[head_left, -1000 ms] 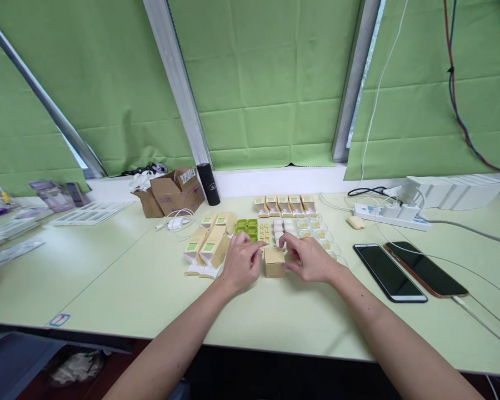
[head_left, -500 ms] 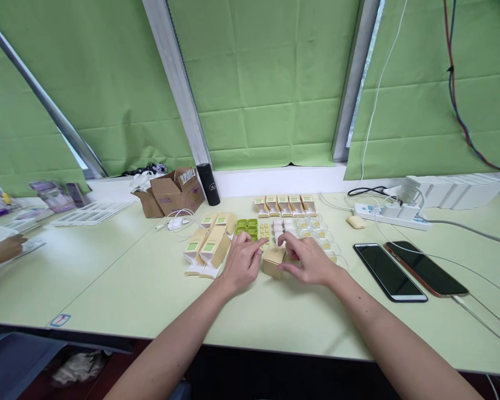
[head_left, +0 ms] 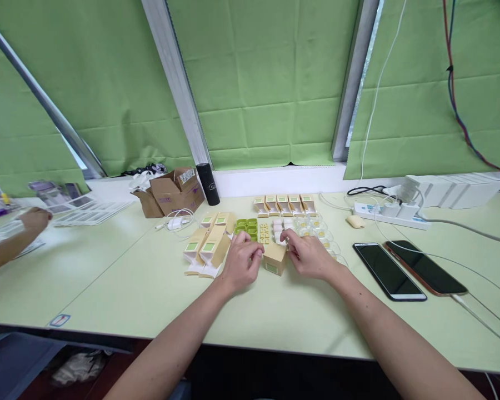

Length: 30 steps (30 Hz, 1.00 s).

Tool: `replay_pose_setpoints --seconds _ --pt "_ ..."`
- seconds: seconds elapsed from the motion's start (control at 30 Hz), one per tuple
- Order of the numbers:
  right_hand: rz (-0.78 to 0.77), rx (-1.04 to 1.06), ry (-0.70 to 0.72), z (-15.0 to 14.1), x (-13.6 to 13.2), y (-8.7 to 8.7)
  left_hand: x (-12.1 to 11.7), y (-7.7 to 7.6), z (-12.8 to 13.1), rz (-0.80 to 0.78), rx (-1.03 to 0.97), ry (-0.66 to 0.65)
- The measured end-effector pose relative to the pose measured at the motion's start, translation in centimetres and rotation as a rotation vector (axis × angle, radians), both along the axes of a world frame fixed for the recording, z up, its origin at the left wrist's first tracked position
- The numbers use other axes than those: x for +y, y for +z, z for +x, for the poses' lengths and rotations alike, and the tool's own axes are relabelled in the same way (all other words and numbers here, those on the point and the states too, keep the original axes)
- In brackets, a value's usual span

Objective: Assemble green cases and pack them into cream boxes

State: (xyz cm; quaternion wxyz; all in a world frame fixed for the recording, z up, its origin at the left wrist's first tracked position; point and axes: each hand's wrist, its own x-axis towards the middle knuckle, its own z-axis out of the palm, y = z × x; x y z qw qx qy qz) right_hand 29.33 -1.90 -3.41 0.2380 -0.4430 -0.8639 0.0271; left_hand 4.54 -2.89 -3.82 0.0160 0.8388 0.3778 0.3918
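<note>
Box [head_left: 275, 258] between left hand [head_left: 244, 261] and right hand [head_left: 307, 253]: positioning, I judge; fingers curled, whether clamped I cannot tell; next move calls for gentle steadying.

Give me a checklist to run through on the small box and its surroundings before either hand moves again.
1. Small box resting on the table, between the left hand and right hand: ok.
2. Its top closed: ok, it looks flat.
3. Green label facing the wearer: ok.
4. Anything inside it: cannot tell, the walls hide it.
5. Boxes at left shut: not ok, the front two show white flaps hanging open.
6. Two phones apart from the right hand: ok, they lie off to its right.
</note>
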Motion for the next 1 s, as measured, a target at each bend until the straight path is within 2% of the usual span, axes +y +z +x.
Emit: replay_pose_setpoints --seconds 0.17,0.43,0.8,1.0 --pt "0.033 -0.084 -0.145 -0.4 0.3 -0.3 -0.1 0.0 0.1 0.052 -0.039 -0.038" --pt "0.029 -0.079 -0.308 -0.3 0.5 -0.1 -0.2 0.3 0.3 0.064 -0.063 0.041" --pt "0.121 0.035 -0.313 -0.5 0.4 -0.3 -1.0 2.5 2.1 -0.152 0.353 -0.089" --pt "0.149 0.04 -0.309 -0.5 0.3 -0.3 -0.6 5.1 2.3 -0.205 0.597 -0.105"
